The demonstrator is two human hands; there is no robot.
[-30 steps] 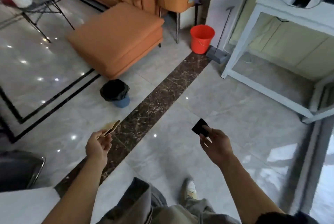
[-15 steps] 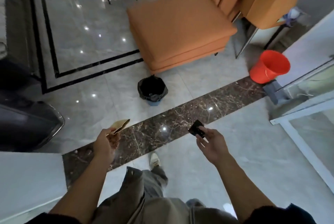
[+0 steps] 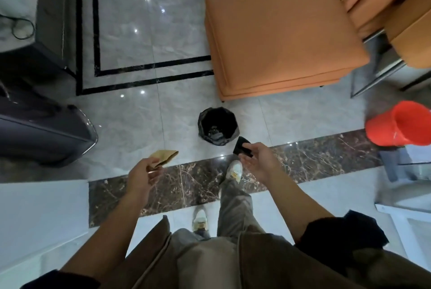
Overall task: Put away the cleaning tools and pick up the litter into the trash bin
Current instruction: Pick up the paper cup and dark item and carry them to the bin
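Observation:
A small trash bin (image 3: 218, 125) lined with a black bag stands on the pale floor tiles just ahead of my feet, with some litter at its bottom. My left hand (image 3: 142, 173) pinches a flat tan piece of paper litter (image 3: 164, 155), held to the left of the bin and nearer to me. My right hand (image 3: 258, 160) grips a small black piece of litter (image 3: 242, 146) close to the bin's near right rim.
An orange ottoman (image 3: 279, 39) and sofa sit beyond the bin. A red bucket (image 3: 401, 124) stands at the right, by a grey mop head. A dark chair (image 3: 42, 125) is on the left, a white surface at lower left.
I have walked toward the bin, which now sits much closer and straight ahead. Both hands keep hold of their litter and have come nearer to the bin.

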